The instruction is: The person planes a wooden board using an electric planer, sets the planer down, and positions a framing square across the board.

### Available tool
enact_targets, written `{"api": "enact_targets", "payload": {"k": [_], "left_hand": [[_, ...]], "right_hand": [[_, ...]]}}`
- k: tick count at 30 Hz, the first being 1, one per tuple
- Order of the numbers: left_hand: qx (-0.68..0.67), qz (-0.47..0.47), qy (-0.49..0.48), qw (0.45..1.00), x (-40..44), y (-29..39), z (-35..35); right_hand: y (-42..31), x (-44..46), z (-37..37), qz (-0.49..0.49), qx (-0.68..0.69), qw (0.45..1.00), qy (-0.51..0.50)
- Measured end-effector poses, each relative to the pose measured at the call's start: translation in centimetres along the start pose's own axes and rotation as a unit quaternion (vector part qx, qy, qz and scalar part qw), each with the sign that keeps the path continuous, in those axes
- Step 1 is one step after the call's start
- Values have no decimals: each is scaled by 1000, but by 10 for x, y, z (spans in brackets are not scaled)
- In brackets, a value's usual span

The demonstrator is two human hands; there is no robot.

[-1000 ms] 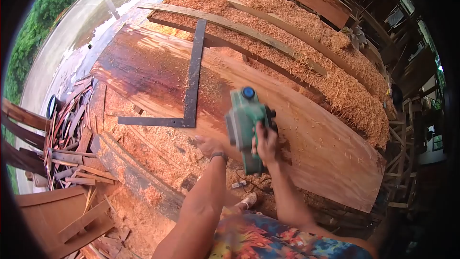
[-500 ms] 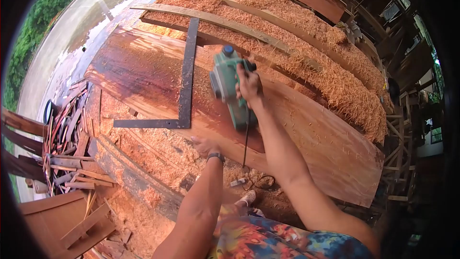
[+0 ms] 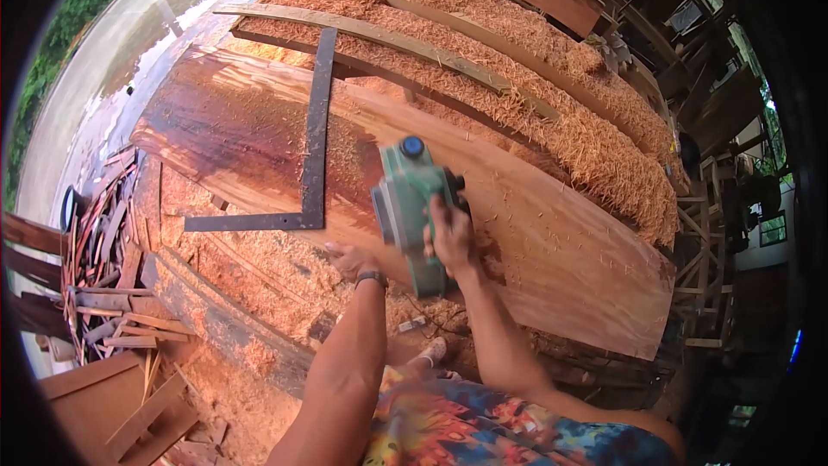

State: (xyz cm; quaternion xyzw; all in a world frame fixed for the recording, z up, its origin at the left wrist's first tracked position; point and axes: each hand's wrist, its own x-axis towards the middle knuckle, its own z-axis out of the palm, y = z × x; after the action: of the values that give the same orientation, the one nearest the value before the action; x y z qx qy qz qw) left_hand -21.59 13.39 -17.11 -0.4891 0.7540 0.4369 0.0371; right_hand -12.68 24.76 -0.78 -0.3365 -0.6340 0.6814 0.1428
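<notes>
My right hand (image 3: pixel 450 237) is wrapped round the handle of a green electric planer (image 3: pixel 398 194), which sits across the wide wooden board (image 3: pixel 578 263). The planer is slightly blurred, and its underside is hidden. At the board's near edge rests my left hand (image 3: pixel 349 261), fingers stretched out and holding no tool. Just beyond that hand, a dark steel framing square (image 3: pixel 316 134) lies over the board, its short arm reaching past the near edge. The board's left part is dark reddish brown; its right part is paler, with scattered shavings.
Heaped orange wood shavings (image 3: pixel 552 125) lie behind the board, with long timbers (image 3: pixel 414 43) among them. Scrap sticks (image 3: pixel 108 242) are piled at the left. A worn beam (image 3: pixel 228 319) lies in shavings nearer to me. A power cord trails near my foot (image 3: pixel 431 352).
My right hand has drawn the planer across the board towards my body, to its near edge. My left hand stays at that edge. The whole view has shifted a little.
</notes>
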Motion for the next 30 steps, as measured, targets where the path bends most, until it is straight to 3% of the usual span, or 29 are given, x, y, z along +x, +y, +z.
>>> {"api": "enact_targets", "payload": {"k": [2,6,16,20,25,30], "left_hand": [[31,-23,-3,999,10,-6,9],[-58,34,11,998,-8,5,-5],[31,-11,2,999,20,-11,13],[31,-8,23,999,30,-17,27],[34,-22,-6,999,8,-2,8],[1,-6,-11,1000,22,-12,16]], "right_hand": [[5,-10,-4,1,9,1000,2],[-1,20,0,5,-5,1000,-15],[-49,153,36,-56,-1,998,-13],[-42,126,29,-44,-10,999,-11],[-7,9,-2,20,14,1000,3],[18,-50,-18,-3,11,1000,6]]}}
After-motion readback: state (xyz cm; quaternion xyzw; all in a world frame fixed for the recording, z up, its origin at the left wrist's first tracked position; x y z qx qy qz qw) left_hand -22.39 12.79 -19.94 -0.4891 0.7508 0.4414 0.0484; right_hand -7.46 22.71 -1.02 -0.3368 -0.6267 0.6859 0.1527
